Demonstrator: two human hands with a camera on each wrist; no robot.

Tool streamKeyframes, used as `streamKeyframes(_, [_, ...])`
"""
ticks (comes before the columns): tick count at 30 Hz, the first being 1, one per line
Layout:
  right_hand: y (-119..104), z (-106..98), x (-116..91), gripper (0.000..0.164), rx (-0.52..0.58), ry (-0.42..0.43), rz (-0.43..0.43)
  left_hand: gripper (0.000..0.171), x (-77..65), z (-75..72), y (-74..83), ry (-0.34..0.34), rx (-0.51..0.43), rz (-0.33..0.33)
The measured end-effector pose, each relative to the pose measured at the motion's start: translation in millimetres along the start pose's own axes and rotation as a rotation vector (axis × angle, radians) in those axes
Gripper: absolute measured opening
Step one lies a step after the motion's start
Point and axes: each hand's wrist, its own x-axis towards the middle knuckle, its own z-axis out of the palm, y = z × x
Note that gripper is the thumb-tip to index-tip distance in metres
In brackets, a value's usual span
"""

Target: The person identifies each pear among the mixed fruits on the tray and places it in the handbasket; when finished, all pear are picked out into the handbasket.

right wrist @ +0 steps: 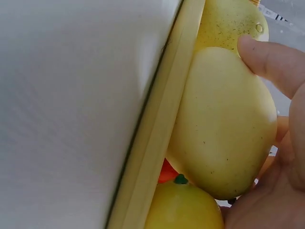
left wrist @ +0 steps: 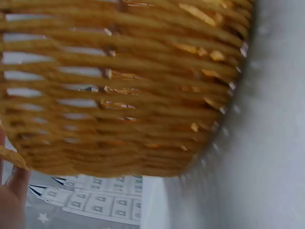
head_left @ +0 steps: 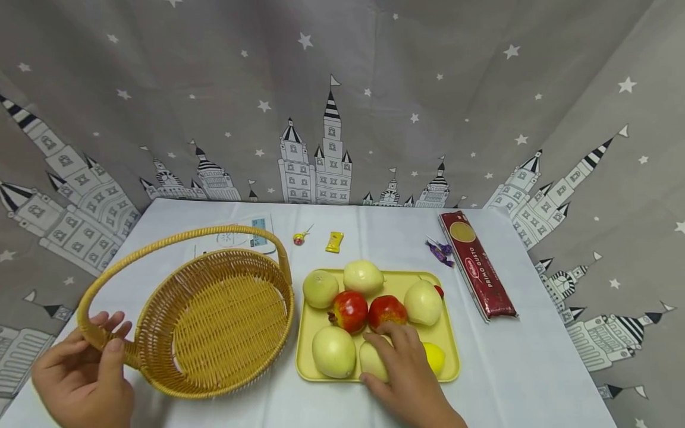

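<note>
1. Head view: your left hand (head_left: 88, 380) holds the wicker basket (head_left: 230, 333) at the left foot of its handle (head_left: 176, 239), thumb in front and fingers behind. Your right hand (head_left: 409, 374) is partly closed, fingers curved over a pale yellow fruit (head_left: 370, 359) at the near edge of the yellow tray (head_left: 398, 282). Beside that fruit sit two pomegranates (head_left: 349, 311) and a lemon (head_left: 434, 359). A red PRIMO GUSTO packet (head_left: 478, 267) lies on the surface (head_left: 546, 368), right of the tray.
2. Left wrist view: the basket's weave fills most of what you see; only part of your left hand shows at lower left, so you can't judge its grip here.
3. Right wrist view: your thumb touches the pale yellow fruit's edge, your fingers curl round its far side, and the tray's rim runs alongside.
</note>
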Motion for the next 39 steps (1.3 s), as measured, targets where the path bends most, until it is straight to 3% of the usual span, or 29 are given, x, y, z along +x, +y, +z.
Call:
streamKeyframes(11, [-1.5, 1.7, 6.1, 0.063, -0.099, -0.066, -0.037, 0.042, -8.4, -36.7, -8.1, -0.028, 0.146, -0.144])
streamKeyframes(19, [2.0, 1.3, 8.6, 0.055, -0.091, -0.028, -0.061, 0.041, -9.6, -40.0, -9.1, -0.026, 0.194, -0.143])
streamKeyframes(24, [2.9, -8.6, 14.1, 0.055, -0.037, 0.045, -0.062, 0.039, -8.9, -35.9, -8.9, -0.025, 0.295, -0.120])
streamKeyframes(25, [2.3, -11.8, 16.7, 0.055, -0.020, 0.070, -0.077, 0.038, -8.9, -35.3, -8.8, -0.030, 0.333, -0.113])
streamKeyframes(31, [-16.8, -29.8, 47.4, 0.058, 0.136, 0.181, -0.242, 0.039, -8.2, -33.3, -8.7, -0.037, 0.343, -0.159])
streamKeyframes(34, [-35.0, -32.2, 67.0, 0.057, 0.188, 0.137, -0.313, 0.041, -7.5, -31.6, -8.6, -0.042, 0.322, -0.199])
streamKeyframes(39, [-70.3, -26.9, 100.6, 0.055, 0.259, -0.013, -0.375, 0.043, -7.1, -29.3, -10.3, -0.068, 0.259, -0.242])
